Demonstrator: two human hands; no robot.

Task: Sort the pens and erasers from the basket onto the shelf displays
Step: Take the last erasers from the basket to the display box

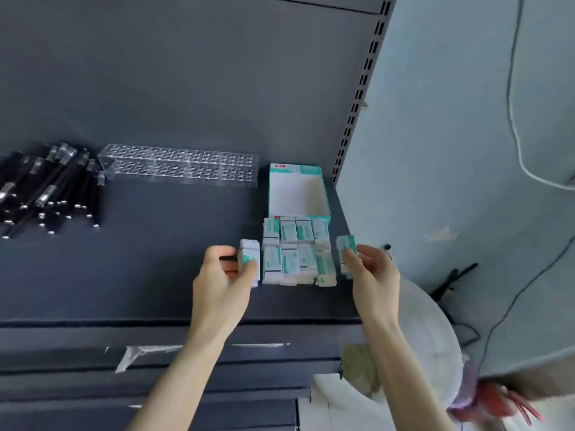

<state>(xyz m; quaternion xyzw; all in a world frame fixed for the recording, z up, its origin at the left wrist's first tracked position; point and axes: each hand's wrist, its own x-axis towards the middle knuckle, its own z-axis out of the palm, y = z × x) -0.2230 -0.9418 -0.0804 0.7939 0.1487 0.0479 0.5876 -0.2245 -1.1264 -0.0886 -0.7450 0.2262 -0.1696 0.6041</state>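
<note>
Dark grey shelf against a matching back panel. Toward its right end, at the back, open teal-and-white box. Just in front of box, touching it, eraser block: two rows of four, piled in layers. Front-left of box, left hand, fingers and thumb clamped on a small stack of erasers, close beside the block. Front-right of box, right hand, fingers pinching a bundle of erasers, apart from the block. Left of box, clear rack along the back; farther left again, black pens heaped flat.
</note>
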